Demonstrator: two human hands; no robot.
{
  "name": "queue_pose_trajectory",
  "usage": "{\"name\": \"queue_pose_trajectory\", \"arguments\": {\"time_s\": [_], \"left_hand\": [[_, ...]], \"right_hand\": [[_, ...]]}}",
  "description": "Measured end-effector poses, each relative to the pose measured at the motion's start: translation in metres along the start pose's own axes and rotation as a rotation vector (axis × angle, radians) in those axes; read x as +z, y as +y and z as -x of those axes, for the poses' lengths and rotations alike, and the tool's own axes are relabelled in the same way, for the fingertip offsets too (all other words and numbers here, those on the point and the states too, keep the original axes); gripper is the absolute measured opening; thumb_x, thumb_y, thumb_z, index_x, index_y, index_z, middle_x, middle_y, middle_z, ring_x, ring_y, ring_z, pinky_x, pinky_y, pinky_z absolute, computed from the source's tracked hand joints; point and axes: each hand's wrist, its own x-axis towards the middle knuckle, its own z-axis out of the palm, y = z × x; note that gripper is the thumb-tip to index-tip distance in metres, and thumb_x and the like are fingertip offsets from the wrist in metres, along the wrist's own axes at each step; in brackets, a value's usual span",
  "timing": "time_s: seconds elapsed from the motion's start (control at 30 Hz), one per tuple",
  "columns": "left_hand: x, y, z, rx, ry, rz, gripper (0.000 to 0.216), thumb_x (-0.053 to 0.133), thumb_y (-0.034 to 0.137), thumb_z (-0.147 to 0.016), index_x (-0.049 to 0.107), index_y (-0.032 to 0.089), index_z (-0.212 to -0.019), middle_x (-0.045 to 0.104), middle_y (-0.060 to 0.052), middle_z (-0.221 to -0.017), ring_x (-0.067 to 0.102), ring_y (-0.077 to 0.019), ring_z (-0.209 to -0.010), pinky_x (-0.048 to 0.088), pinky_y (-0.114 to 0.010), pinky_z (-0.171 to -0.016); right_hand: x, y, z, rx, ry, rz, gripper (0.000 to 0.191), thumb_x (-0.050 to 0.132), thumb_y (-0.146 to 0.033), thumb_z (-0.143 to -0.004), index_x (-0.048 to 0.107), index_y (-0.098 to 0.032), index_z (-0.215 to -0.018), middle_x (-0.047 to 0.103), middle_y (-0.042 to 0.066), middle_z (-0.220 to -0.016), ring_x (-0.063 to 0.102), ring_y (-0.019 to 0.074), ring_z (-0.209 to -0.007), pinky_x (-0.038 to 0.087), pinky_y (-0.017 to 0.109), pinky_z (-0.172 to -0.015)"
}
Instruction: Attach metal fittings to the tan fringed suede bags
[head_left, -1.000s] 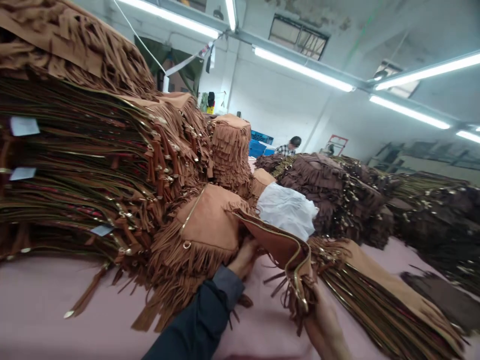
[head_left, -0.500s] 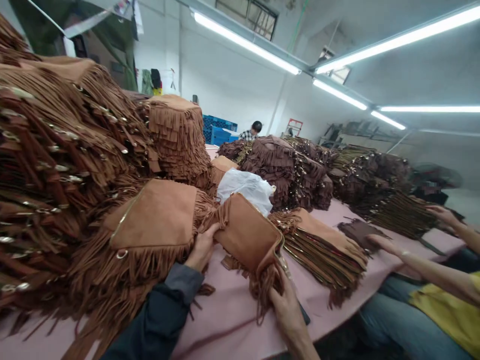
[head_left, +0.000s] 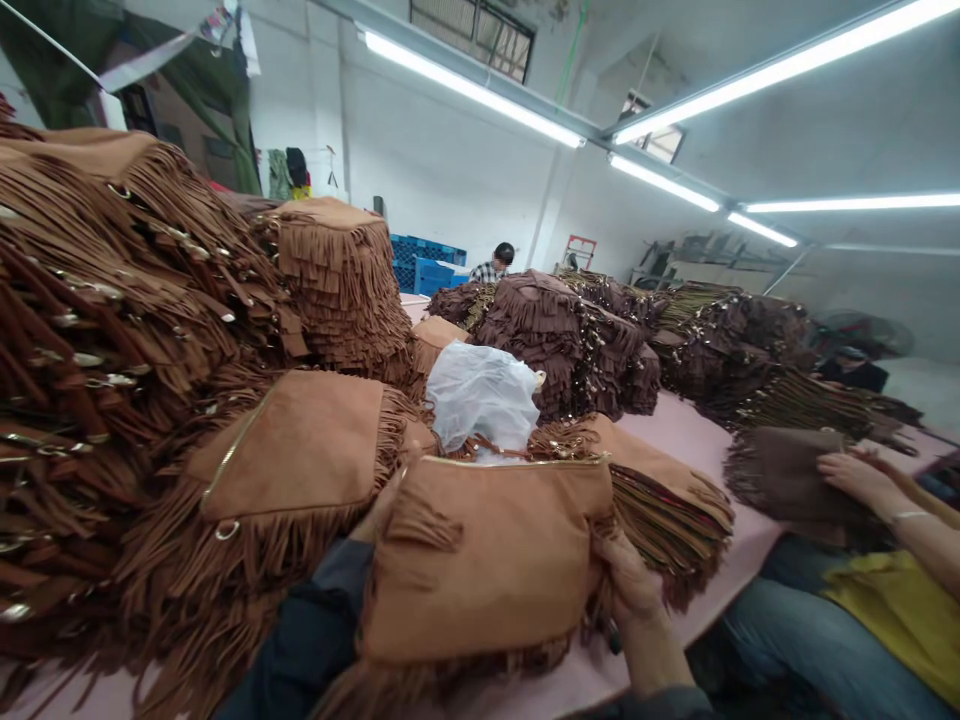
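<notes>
Between my hands is a tan fringed bag (head_left: pixel 491 555), its zipper edge at the top and its broad side facing me. My left hand (head_left: pixel 386 500) grips its left side, mostly hidden behind it. On the right edge, my right hand (head_left: pixel 628 575) is closed round the bag's side and fringe. Left of it, another tan fringed bag (head_left: pixel 300 445) lies on top of a stack, with a zipper and a metal ring showing. A crumpled white plastic bag (head_left: pixel 480 395) sits just behind the held one.
Tall piles of tan fringed bags (head_left: pixel 112 300) rise at the left. Dark brown piles (head_left: pixel 532 330) stand farther back on the pink-covered table (head_left: pixel 694 430). At right, a co-worker's hands (head_left: pixel 862 480) hold a dark brown bag (head_left: pixel 784 475). A tan stack (head_left: pixel 660 465) lies between us.
The bag in my hands has come closer and turned from a tilt to nearly level, broad side toward me. My right hand has moved up and right. The co-worker has raised a dark brown bag.
</notes>
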Motion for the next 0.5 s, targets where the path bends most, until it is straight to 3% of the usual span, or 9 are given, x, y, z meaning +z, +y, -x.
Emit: {"name": "queue_pose_trajectory", "arguments": {"time_s": [0.07,0.17,0.23,0.33,0.43,0.5], "left_hand": [[0.012,-0.002,-0.008,-0.107,-0.104,-0.025,0.062,0.061,0.072,-0.077,0.074,0.012,-0.089,0.074,-0.013,-0.081,0.069,-0.0254,-0.076,0.053,-0.033,-0.064],[0.030,-0.006,-0.006,-0.210,-0.372,-0.133,0.059,0.063,0.068,-0.078,0.073,0.014,-0.100,0.074,-0.013,-0.099,0.068,-0.0239,-0.087,0.052,-0.030,-0.069],[0.039,-0.007,0.003,-0.197,-0.510,-0.240,0.051,0.070,0.059,-0.078,0.073,0.016,-0.105,0.073,-0.010,-0.106,0.067,-0.0248,-0.094,0.051,-0.031,-0.078],[0.046,-0.003,0.012,-0.130,-0.543,-0.290,0.047,0.072,0.049,-0.079,0.070,0.018,-0.114,0.072,-0.007,-0.114,0.066,-0.0256,-0.100,0.050,-0.033,-0.089],[0.048,-0.003,0.009,-0.017,-0.464,-0.307,0.050,0.073,0.041,-0.079,0.066,0.017,-0.122,0.069,-0.008,-0.120,0.064,-0.0263,-0.108,0.048,-0.035,-0.096],[0.050,-0.008,0.003,0.072,-0.335,-0.372,0.048,0.073,0.034,-0.077,0.065,0.016,-0.121,0.069,-0.008,-0.120,0.063,-0.0262,-0.109,0.047,-0.036,-0.098]], "right_hand": [[0.006,-0.013,0.001,0.055,-0.164,0.095,0.039,0.085,-0.029,-0.066,0.072,-0.020,-0.102,0.074,0.007,-0.100,0.069,0.0275,-0.094,0.052,0.043,-0.092],[0.032,-0.018,-0.008,0.087,-0.436,0.361,0.038,0.077,-0.027,-0.074,0.071,-0.020,-0.110,0.072,0.006,-0.105,0.064,0.0280,-0.103,0.047,0.044,-0.099],[0.049,-0.010,-0.018,0.019,-0.487,0.525,0.038,0.069,-0.026,-0.078,0.070,-0.021,-0.116,0.071,0.004,-0.110,0.061,0.0278,-0.109,0.044,0.043,-0.102],[0.056,0.015,-0.028,-0.148,-0.352,0.733,0.035,0.056,-0.027,-0.086,0.068,-0.021,-0.118,0.069,0.005,-0.113,0.059,0.0268,-0.110,0.044,0.042,-0.103],[0.050,0.041,-0.030,-0.372,-0.045,1.012,0.037,0.051,-0.029,-0.090,0.066,-0.020,-0.122,0.065,0.011,-0.118,0.056,0.0291,-0.113,0.042,0.046,-0.104],[0.049,0.055,-0.025,-0.517,0.194,1.159,0.040,0.052,-0.031,-0.091,0.063,-0.019,-0.127,0.060,0.015,-0.123,0.051,0.0322,-0.119,0.038,0.051,-0.106]]}}
